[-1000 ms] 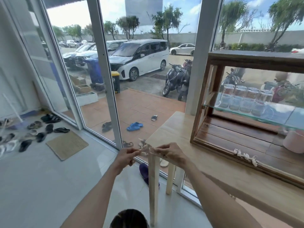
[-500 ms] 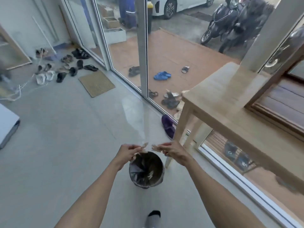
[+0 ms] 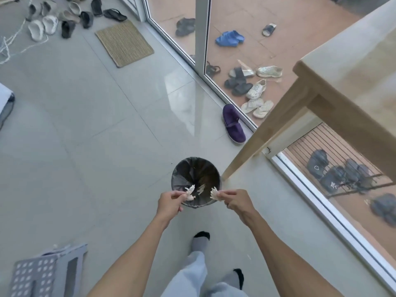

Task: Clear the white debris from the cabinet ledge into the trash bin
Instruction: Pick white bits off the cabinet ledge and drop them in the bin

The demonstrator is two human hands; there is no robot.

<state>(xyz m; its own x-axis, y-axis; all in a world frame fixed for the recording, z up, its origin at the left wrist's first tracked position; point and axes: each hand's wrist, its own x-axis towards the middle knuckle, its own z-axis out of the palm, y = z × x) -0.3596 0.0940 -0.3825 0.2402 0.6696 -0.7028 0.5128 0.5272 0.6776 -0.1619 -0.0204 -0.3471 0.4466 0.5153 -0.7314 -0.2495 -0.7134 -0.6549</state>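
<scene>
A small round trash bin (image 3: 177,168) lined with a dark bag stands on the grey floor below me. My left hand (image 3: 169,202) pinches a clump of white debris (image 3: 189,192) over the bin's near rim. My right hand (image 3: 235,201) pinches a second white clump (image 3: 214,194) at the same rim. A smaller white piece (image 3: 201,189) shows between them, inside the bin's mouth. The cabinet and its ledge are out of view.
A wooden table (image 3: 351,67) stands at the right, one leg (image 3: 263,138) coming down beside the bin. A purple slipper (image 3: 233,124) lies by the glass door frame (image 3: 201,35). A doormat (image 3: 124,42) and shoes lie at the far left. A grey perforated stool (image 3: 42,273) sits near left.
My view has tilted from the cabinet down to the floor. Both hands carried the white debris from the table edge to above the bin and moved apart.
</scene>
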